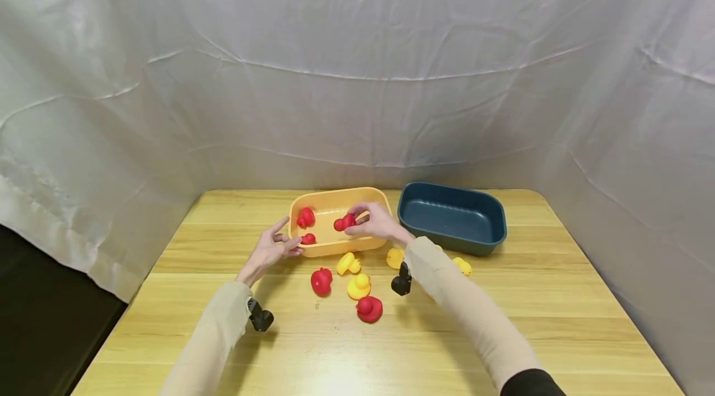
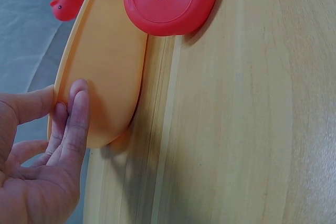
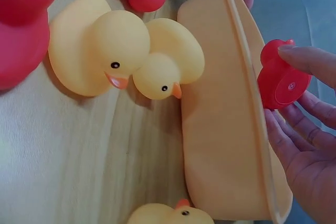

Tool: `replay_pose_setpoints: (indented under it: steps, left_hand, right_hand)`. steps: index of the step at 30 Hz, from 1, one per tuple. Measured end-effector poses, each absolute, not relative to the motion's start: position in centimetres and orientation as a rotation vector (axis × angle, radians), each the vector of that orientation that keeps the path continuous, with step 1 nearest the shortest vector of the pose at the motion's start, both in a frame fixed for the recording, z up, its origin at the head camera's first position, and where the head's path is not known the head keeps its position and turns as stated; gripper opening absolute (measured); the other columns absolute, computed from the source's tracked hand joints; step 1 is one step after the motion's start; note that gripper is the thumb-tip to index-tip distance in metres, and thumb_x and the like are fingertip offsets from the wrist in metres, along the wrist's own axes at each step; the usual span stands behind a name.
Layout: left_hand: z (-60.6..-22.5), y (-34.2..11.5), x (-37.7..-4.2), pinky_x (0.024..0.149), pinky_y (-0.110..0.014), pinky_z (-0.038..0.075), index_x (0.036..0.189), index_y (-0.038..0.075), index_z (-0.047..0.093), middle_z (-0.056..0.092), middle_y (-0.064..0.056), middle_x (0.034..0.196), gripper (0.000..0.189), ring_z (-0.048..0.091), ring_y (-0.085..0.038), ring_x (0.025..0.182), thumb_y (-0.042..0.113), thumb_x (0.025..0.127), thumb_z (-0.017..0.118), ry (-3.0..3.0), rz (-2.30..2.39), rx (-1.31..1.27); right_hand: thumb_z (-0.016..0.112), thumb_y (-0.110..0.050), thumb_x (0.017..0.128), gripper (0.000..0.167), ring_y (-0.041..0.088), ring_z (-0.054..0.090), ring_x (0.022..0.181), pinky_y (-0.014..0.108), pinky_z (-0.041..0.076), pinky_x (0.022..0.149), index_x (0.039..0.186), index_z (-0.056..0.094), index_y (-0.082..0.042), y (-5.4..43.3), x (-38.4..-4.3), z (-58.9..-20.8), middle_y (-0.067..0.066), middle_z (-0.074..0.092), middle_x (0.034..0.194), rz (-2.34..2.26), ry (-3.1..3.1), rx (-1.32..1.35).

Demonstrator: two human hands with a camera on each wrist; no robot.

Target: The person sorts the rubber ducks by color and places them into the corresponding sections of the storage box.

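Observation:
My right hand (image 1: 375, 221) pinches a red rubber duck (image 3: 278, 77) between thumb and fingers over the orange bin (image 1: 329, 251). Thumb and fingers of my left hand (image 2: 50, 156) grip the rim at the bin's left end. Inside the bin at the left lie two red ducks, one toward the back (image 1: 306, 217) and one by the front wall (image 1: 308, 239). On the table before the bin are a tipped red duck (image 1: 321, 282), another red duck (image 1: 369, 309) and two yellow ducks, one tipped (image 1: 346, 264), one upright (image 1: 359, 287).
A dark blue bin (image 1: 447, 213) stands right of the orange one. Yellow ducks lie under my right forearm, one near the wrist (image 1: 394, 257) and one in front of the blue bin (image 1: 462, 265). Grey curtain (image 1: 357, 104) hangs behind the wooden table (image 1: 184, 284).

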State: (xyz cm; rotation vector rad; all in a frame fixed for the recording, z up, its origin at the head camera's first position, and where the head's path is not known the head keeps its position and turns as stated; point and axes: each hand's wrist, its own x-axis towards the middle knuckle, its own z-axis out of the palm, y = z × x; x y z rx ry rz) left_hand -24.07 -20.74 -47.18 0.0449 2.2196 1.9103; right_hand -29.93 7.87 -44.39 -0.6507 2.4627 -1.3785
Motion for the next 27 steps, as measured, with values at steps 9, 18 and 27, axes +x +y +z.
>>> replay_pose_setpoints:
  steps: [9, 18, 27]
  left_hand:
    - [-47.2, -20.72, -24.13, 0.095, -0.043, 0.06, 0.161, 0.001, 0.011, 0.061, -0.002, 0.083, 0.08, 0.076, -0.018, 0.083, 0.003, 0.098, 0.061, 2.214, 1.909, 0.032]
    - [-47.2, -20.77, -24.17, 0.094, -0.041, 0.06, 0.161, 0.001, 0.01, 0.061, -0.003, 0.082, 0.08, 0.076, -0.017, 0.082, 0.004, 0.099, 0.061, 2.211, 1.911, 0.047]
    - [-47.2, -20.77, -24.13, 0.094, -0.042, 0.06, 0.161, 0.001, 0.011, 0.062, -0.003, 0.083, 0.08, 0.076, -0.017, 0.082, 0.004, 0.099, 0.061, 2.212, 1.914, 0.046]
  right_hand:
    - [0.08, -0.015, 0.085, 0.043, 0.03, 0.069, 0.103, 0.033, 0.063, 0.088, 0.121, 0.063, 0.001, 7.16, -29.97, -45.08, 0.018, 0.065, 0.119, -1.396, 2.438, -0.61]
    - [0.079, -0.018, 0.086, 0.049, 0.032, 0.068, 0.107, 0.033, 0.062, 0.089, 0.128, 0.061, 0.002, 6.9, -29.93, -44.89, 0.02, 0.063, 0.123, -1.396, 2.433, -0.566]
    - [0.077, -0.012, 0.087, 0.049, 0.031, 0.071, 0.102, 0.032, 0.063, 0.087, 0.129, 0.059, 0.006, 7.17, -29.89, -44.55, 0.031, 0.06, 0.126, -1.455, 2.407, -0.578]
